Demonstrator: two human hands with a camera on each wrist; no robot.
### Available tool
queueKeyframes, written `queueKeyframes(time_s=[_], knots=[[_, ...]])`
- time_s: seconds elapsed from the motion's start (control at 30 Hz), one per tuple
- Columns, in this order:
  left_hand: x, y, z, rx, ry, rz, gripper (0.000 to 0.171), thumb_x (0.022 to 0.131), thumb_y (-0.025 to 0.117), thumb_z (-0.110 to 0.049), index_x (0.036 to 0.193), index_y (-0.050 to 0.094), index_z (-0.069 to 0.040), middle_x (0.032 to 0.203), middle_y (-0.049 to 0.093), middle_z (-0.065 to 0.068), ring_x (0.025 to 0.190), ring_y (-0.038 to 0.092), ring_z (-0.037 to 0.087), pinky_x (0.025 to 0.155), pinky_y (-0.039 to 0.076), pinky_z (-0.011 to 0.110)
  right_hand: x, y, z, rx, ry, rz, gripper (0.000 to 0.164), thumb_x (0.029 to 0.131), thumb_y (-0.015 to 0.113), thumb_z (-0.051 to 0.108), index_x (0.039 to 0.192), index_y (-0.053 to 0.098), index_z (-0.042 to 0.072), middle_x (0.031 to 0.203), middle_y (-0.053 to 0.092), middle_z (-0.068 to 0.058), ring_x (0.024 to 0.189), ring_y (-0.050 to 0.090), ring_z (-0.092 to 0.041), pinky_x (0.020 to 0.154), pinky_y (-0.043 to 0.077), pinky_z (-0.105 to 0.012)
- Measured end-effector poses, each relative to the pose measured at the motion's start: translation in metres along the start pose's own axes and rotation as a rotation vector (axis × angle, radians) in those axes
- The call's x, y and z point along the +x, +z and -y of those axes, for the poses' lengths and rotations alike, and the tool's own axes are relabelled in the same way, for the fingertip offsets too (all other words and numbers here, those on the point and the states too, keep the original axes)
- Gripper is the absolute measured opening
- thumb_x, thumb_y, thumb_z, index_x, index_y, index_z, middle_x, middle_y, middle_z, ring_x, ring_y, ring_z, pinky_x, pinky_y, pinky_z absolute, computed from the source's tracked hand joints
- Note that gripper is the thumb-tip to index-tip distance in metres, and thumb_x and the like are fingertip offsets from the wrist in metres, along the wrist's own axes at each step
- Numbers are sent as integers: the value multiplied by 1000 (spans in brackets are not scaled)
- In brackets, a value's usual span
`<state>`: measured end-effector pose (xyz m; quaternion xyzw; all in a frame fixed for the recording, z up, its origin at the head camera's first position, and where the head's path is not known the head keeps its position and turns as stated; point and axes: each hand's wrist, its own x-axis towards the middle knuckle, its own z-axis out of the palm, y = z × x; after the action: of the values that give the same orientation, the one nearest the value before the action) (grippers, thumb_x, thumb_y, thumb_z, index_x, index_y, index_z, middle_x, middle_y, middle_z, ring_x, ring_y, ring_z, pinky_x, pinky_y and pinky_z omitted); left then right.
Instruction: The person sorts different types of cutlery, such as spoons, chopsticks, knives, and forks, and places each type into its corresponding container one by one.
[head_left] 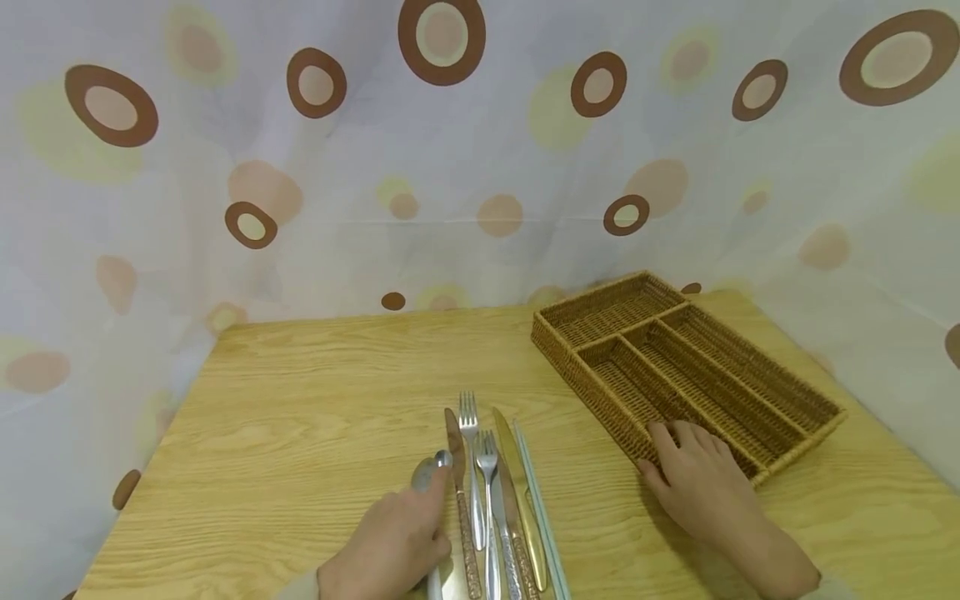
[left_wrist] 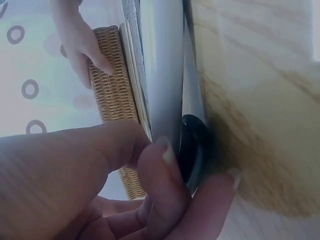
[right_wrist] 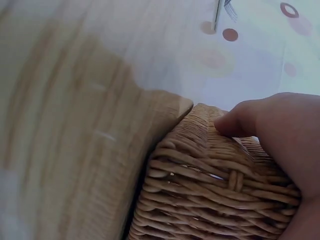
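Note:
My left hand [head_left: 393,537] is at the left side of a row of cutlery, its fingers curled at a spoon [head_left: 424,474]. In the left wrist view, thumb and fingertips pinch a smooth silver piece [left_wrist: 162,75]. A smaller spoon bowl [head_left: 443,457] shows just past the index finger. To the right lie two forks [head_left: 468,417], several knives [head_left: 453,442], one of them a gold knife [head_left: 528,492], and pale green chopsticks [head_left: 536,492]. My right hand [head_left: 697,479] grips the near left wall of a brown wicker cutlery tray [head_left: 600,387], fingers over the rim, thumb outside.
The tray has several compartments, one across its far end and long ones running toward me. It sits at an angle on the right of the wooden table [head_left: 300,417]. A white patterned cloth [head_left: 360,167] hangs behind the table and along both sides.

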<state>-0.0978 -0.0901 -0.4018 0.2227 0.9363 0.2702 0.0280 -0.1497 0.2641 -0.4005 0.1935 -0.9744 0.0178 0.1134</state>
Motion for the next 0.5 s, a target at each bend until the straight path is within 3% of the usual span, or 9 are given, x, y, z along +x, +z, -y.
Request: queueKeyframes(time_s=[0.13, 0.33, 0.5], knots=[[1, 0, 2, 51, -17, -16, 50, 69, 57, 2, 114, 37, -8, 56, 41, -7, 33, 32, 0, 27, 29, 14, 1, 1, 1, 5, -4, -3, 44, 89, 58, 27, 119, 48, -2, 107, 56, -26, 101, 49, -46, 80, 42, -63], [2, -3, 3, 154, 22, -53, 47, 65, 56, 2, 110, 44, -4, 48, 36, -9, 33, 26, -2, 26, 22, 13, 0, 0, 1, 5, -6, 13, 43, 88, 59, 27, 119, 48, -1, 107, 58, -23, 98, 52, -43, 77, 44, -61], [7, -8, 2, 197, -9, -5, 44, 65, 56, 0, 107, 47, -9, 44, 32, -11, 33, 22, -1, 27, 16, 13, 0, 0, 1, 19, 14, 34, 41, 89, 59, 26, 118, 48, 0, 104, 59, -21, 95, 53, -40, 74, 45, -60]])
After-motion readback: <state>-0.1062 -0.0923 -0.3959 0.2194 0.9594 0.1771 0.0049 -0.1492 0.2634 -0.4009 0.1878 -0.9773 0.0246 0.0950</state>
